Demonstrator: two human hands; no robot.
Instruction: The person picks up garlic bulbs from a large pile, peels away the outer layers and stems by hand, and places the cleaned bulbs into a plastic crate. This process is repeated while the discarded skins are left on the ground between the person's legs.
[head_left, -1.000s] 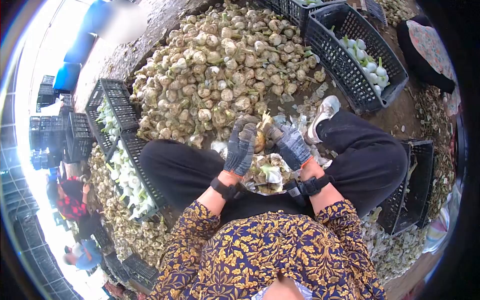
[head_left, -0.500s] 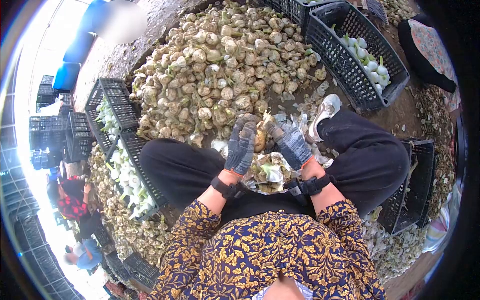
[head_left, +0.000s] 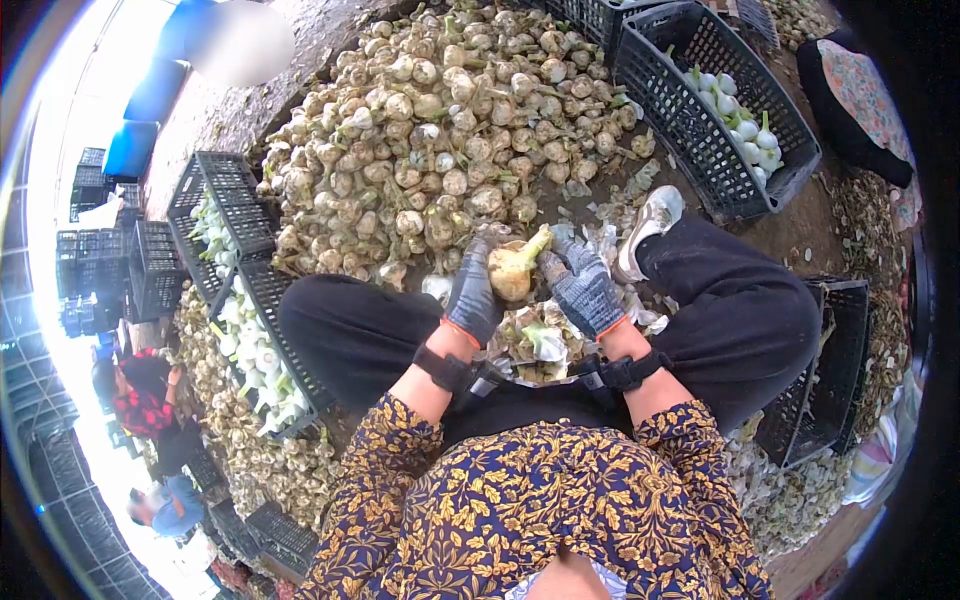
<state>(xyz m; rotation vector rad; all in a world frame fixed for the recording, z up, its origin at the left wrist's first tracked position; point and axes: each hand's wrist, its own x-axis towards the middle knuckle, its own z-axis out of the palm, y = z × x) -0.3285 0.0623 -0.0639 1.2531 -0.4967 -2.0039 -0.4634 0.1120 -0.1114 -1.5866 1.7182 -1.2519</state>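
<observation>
Gloved left hand [head_left: 475,288] is grasping a stemmed bulb [head_left: 512,277] before a large heap [head_left: 440,140]

The bulb is sitting between the hands, above loose peelings [head_left: 545,345] lying between the legs, its stem slanting up toward the right hand [head_left: 585,290]. The left fingers are curling around the bulb's side; the right fingers are bending close to the stem, though whether they are touching it I cannot tell.

Beyond the hands, the heap of unpeeled bulbs is spreading across the floor. The bent left leg [head_left: 360,325] is lying between the left hand and a slatted crate [head_left: 285,345] of white bulbs with green stems [head_left: 255,345]. The right leg [head_left: 740,320] is standing between the right hand and some black crates [head_left: 845,350] at the far side, while a pale shoe [head_left: 655,225] is resting near the heap's edge. Past the shoe, a large crate [head_left: 668,130] is holding clean white bulbs [head_left: 750,140].

Farther left, a second heap [head_left: 265,460] is stretching alongside a person in red-and-black checks [head_left: 145,412]; a person in blue [head_left: 178,510] is showing below. Blue barrels [head_left: 135,150] are standing near stacked crates [head_left: 90,265]. A floral garment [head_left: 862,85] is showing at upper right.

Any markings on the shoe, barrels and crates are appearing too small or blurred to read.
</observation>
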